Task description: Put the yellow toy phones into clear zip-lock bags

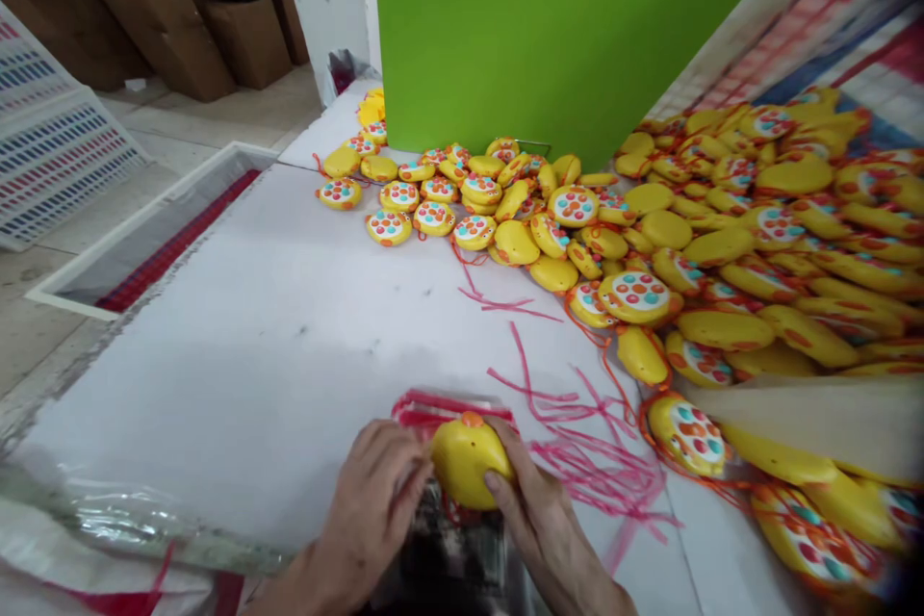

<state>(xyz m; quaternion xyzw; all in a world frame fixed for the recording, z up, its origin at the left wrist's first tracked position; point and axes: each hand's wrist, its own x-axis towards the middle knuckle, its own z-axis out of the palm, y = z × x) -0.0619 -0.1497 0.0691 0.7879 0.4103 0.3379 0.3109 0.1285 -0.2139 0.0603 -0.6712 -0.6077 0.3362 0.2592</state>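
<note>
a: what do we have in our hands?

b: our right hand (pixel 538 500) is clamped on a yellow toy (pixel 469 467), thumb on its plain side, fingers along its edge. we hold it at the near part of the counter (pixel 217 337).

a: and our left hand (pixel 375 496)?

b: its fingertips are bunched right at the toy's left edge; we cannot tell whether they pinch anything.

a: what lies around us?

b: pink strips (pixel 596 472) lie scattered to our right, and a pink bundle (pixel 419 407), partly hidden, shows just beyond the toy. farther right we see a heap of similar toys (pixel 726 330), reaching the foot of a green panel (pixel 541 29).
</note>
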